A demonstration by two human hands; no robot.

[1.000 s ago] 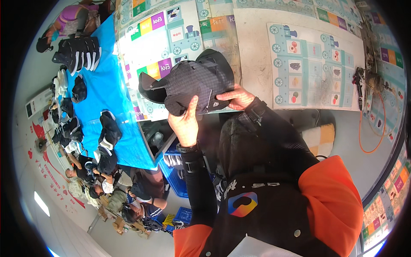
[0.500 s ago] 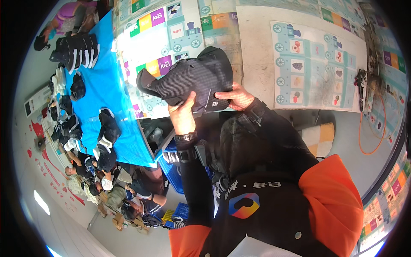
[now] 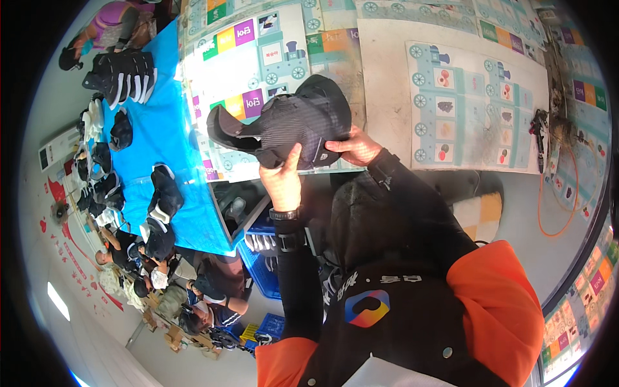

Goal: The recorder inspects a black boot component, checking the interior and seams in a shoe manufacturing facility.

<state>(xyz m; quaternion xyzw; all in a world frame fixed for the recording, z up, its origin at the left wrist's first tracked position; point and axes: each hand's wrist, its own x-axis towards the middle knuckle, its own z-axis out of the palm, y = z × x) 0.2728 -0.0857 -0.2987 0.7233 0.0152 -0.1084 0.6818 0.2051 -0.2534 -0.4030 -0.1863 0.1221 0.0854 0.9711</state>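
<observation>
Both my hands hold a black ribbed-fabric shoe upper (image 3: 298,115) just above the near edge of the worktable. Its rounded end points to the right and its open, curved collar end to the left. No sole shows on it. My left hand (image 3: 284,177) grips the lower edge near the middle, thumb on the near face. My right hand (image 3: 358,147) pinches the lower right part, with its thumb across the side by a small light tag and its other fingers hidden behind.
The worktable (image 3: 390,84) is covered with printed sheets. On the left, a blue-covered table (image 3: 138,155) carries several black shoes (image 3: 166,193) with white soles. Blue crates (image 3: 261,267) stand below. An orange cord (image 3: 560,233) hangs at the right. Other people sit at the lower left.
The shoe upper has turned slightly in my hands, and its collar end gapes wider. My left hand has shifted a little right and down along the edge. The view has tilted slightly.
</observation>
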